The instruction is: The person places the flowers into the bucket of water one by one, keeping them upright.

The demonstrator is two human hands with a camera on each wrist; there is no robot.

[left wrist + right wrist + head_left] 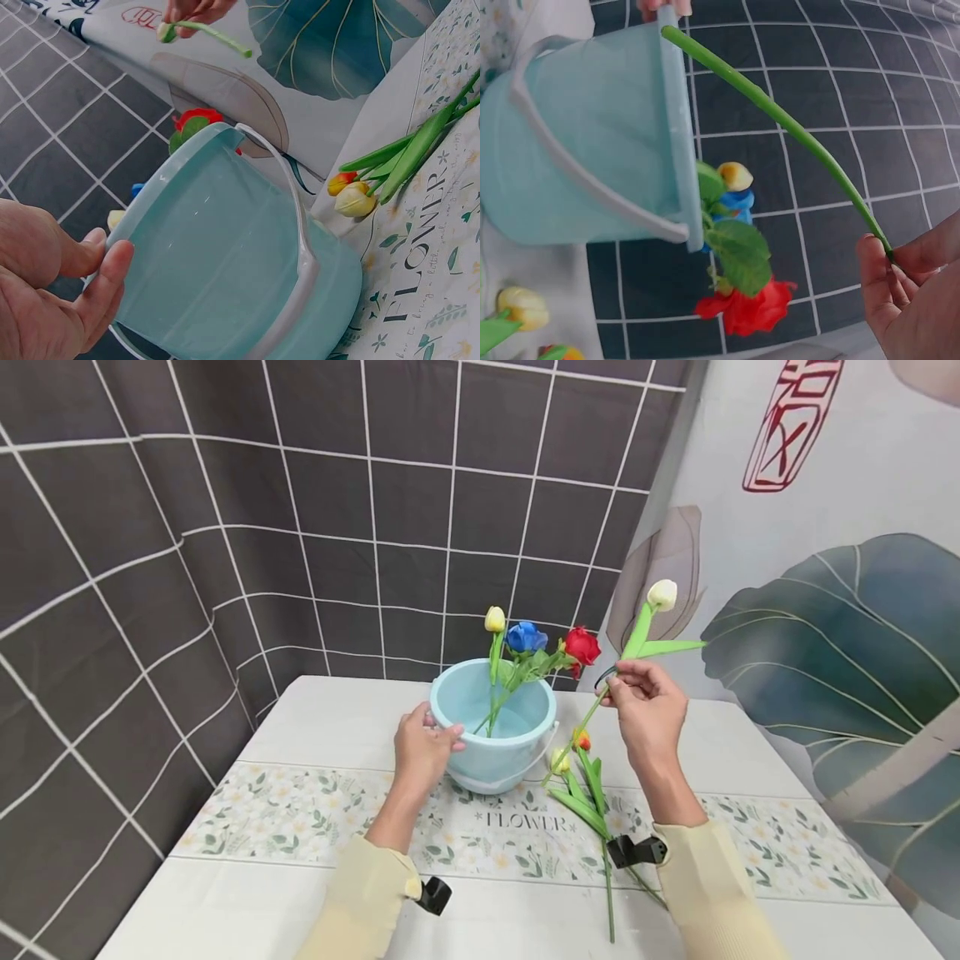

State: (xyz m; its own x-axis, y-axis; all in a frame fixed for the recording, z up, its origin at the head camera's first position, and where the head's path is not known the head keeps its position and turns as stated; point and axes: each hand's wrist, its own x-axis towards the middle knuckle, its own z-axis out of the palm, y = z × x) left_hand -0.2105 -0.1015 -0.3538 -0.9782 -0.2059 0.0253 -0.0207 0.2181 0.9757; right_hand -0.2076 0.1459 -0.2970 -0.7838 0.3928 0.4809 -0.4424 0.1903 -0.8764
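My left hand point(422, 750) grips the rim of a light blue bucket point(487, 772), thumb on one side of the rim and fingers on the other. Inside the bucket lean a pale yellow tulip point(494, 619), a blue rose point(527, 637) and a red rose point(582, 646). To the right of it, my right hand point(651, 710) pinches the green stem of a white tulip point(662, 595), bloom up. In the right wrist view the stem point(795, 129) slants across, its bare end in front of the bucket's rim.
A yellow tulip point(559, 762) and an orange-red tulip point(582, 740) lie on the table point(300, 893) right of the bucket, stems toward me. The bucket's pale handle point(296, 217) hangs down its side. A dark grid-patterned cloth point(405, 510) stands behind.
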